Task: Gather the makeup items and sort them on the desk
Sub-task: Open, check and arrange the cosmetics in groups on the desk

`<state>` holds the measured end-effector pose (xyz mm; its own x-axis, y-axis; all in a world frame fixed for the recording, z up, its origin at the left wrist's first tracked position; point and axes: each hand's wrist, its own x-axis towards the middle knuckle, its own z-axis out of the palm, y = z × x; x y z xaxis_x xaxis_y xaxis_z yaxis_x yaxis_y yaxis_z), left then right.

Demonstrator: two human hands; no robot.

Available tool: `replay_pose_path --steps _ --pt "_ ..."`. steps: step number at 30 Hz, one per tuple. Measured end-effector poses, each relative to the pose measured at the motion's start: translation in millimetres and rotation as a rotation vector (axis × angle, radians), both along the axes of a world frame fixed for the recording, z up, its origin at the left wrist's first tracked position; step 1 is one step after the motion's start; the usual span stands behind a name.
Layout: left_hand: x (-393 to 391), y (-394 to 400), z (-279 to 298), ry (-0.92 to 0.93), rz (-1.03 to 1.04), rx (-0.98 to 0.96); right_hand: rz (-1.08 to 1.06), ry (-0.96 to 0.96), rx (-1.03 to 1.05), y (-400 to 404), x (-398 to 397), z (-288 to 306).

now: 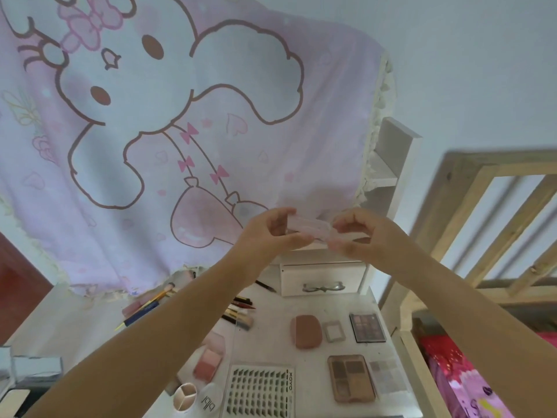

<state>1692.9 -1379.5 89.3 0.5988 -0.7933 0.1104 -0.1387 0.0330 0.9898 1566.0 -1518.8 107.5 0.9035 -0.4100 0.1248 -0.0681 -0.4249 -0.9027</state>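
Small clear pink case (313, 229) raised above desk (271, 333), pinched at its 2 ends by left hand (271, 229) and right hand (358, 233). Probably light, rigid, slippery plastic; best gripped by short edges.

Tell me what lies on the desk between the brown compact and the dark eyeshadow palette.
In the head view, a small square grey-framed compact lies between the brown compact and the dark palette, apart from both.

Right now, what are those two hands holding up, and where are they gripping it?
A small clear pinkish case, pinched at its ends: left hand on the left end, right hand on the right.
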Motion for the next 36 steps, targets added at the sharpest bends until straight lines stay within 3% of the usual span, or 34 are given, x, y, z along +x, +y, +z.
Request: replay_pose_path --steps 2,5,14,18,22,25,29,36 --pt "-3 -1 3 -0.010 -0.054 0.007 0.069 -0.029 0.101 -2 -1 4" --pt "-11 -4 5 0.026 -0.105 -0.011 0.149 -0.024 0.058 -5 -5 5" --pt "-18 -8 6 0.245 -0.214 -0.163 0.098 -0.192 0.016 4 -14 13" --pt "-18 -8 2 0.226 -0.181 -0.194 0.026 -0.205 -0.004 5 -11 8" --pt "-20 -6 1 0.140 -0.245 -0.178 0.017 -0.214 0.130 2 -13 9" --pt "-15 -5 1 0.218 -0.294 -0.177 0.016 -0.154 0.165 -2 -10 12" --pt "-3 -3 -7 0.297 -0.303 -0.066 -0.096 -0.030 0.148 -13 0 5" --pt "-1 10 -73 0.184 -0.202 0.257 -0.111 0.195 0.252 -24 11 -58"
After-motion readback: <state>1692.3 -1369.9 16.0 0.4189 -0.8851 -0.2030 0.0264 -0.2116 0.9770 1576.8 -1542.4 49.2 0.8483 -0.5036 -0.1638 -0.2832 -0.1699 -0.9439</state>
